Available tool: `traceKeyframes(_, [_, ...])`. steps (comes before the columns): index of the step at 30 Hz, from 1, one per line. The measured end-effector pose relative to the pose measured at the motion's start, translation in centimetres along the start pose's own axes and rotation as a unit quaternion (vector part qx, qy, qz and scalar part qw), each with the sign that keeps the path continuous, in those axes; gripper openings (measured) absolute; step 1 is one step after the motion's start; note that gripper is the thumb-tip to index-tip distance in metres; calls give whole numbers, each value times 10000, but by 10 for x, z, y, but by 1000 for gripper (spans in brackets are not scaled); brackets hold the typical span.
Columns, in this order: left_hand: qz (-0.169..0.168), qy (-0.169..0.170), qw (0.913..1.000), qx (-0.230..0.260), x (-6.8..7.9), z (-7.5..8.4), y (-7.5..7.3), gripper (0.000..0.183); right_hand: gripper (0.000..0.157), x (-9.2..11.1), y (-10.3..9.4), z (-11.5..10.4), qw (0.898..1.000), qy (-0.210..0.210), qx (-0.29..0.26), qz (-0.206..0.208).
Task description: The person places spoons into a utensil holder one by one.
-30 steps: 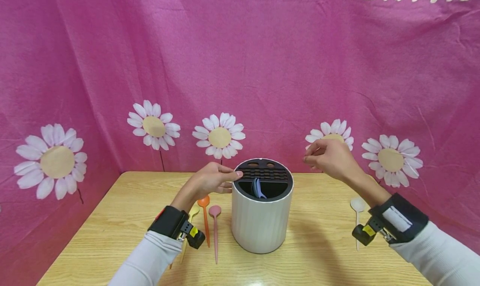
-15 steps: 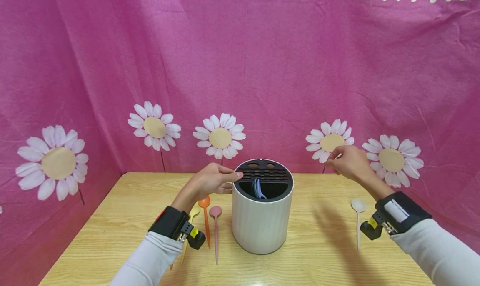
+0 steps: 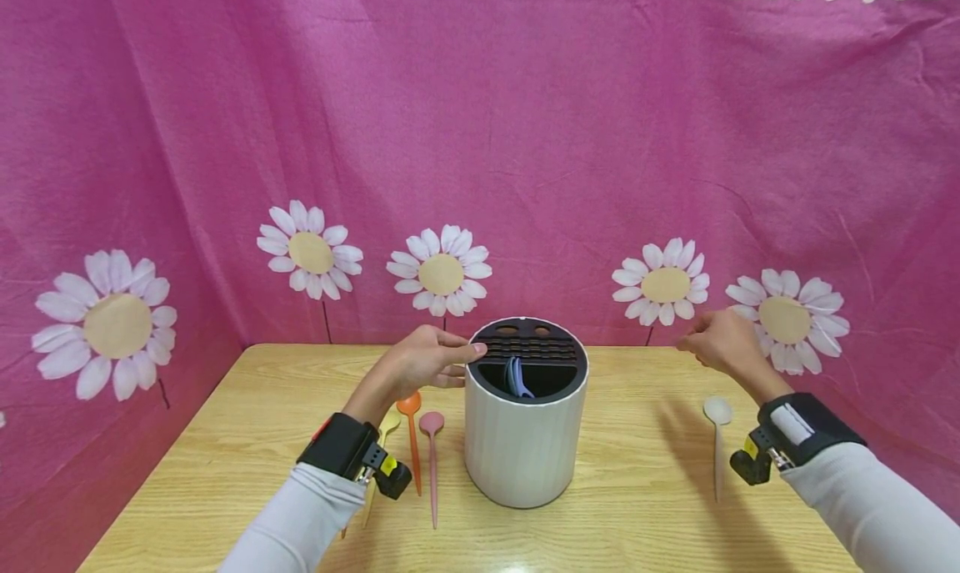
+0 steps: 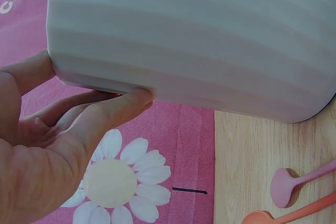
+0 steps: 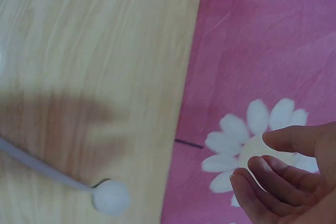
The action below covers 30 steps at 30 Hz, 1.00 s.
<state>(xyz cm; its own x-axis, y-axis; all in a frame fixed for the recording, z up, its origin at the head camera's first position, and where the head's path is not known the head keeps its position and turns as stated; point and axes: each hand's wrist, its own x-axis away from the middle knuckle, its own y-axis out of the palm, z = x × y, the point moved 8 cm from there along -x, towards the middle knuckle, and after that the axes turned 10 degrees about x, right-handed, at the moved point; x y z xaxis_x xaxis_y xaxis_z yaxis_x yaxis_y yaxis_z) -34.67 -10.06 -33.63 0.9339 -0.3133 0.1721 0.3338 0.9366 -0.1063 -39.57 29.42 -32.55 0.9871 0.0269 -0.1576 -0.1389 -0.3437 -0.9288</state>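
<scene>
A white ribbed utensil holder [image 3: 521, 448] with a black slotted top stands upright on the wooden table. Bluish-purple utensil handles [image 3: 516, 377] lean inside its front opening. My left hand [image 3: 423, 358] touches the holder's left upper side, thumb at the rim; in the left wrist view its fingers [image 4: 123, 106] lie against the white wall. My right hand [image 3: 723, 339] is in the air at the right, fingers loosely bent and holding nothing. Below it on the table lies a whitish spoon [image 3: 717, 410], whose round bowl [image 5: 111, 198] also shows in the right wrist view.
Left of the holder lie a pink spoon [image 3: 432, 423], an orange spoon [image 3: 409, 404] and a yellow spoon [image 3: 390, 423], the last partly hidden by the left wrist. A pink cloth [image 3: 525, 139] with white daisies hangs behind the table [image 3: 622, 506].
My right hand has moved right and lower, away from the holder and toward the whitish spoon. The left hand and the holder have stayed in place.
</scene>
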Motion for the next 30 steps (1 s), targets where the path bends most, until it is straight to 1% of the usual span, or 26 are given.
traceKeyframes(5, [-1,-3,10000,-8,0,0,0,42,20,4,13,20,9998,172,-52,-11])
traceKeyframes(8, [11,0,10000,-13,0,0,0,42,25,7,21,31,9995,310,-32,-53])
traceKeyframes(13, [-2,8,10000,31,0,-1,0,42,23,10,35,50,9970,670,-51,-376])
traceKeyframes(17, [-78,41,9999,119,0,-1,1,44,23,14,44,64,9949,807,113,-587])
traceKeyframes(20, [-109,61,9998,144,-1,-1,2,44,28,18,53,74,9938,883,188,-650])
traceKeyframes(24, [-117,49,9998,151,-1,-1,3,45,31,25,66,88,9896,1149,160,-845])
traceKeyframes(29, [-77,32,9999,125,0,-1,2,45,29,32,81,99,9799,1518,181,-1281])
traceKeyframes(30, [-69,35,9999,117,0,-1,2,45,29,33,84,100,9775,1606,115,-1365])
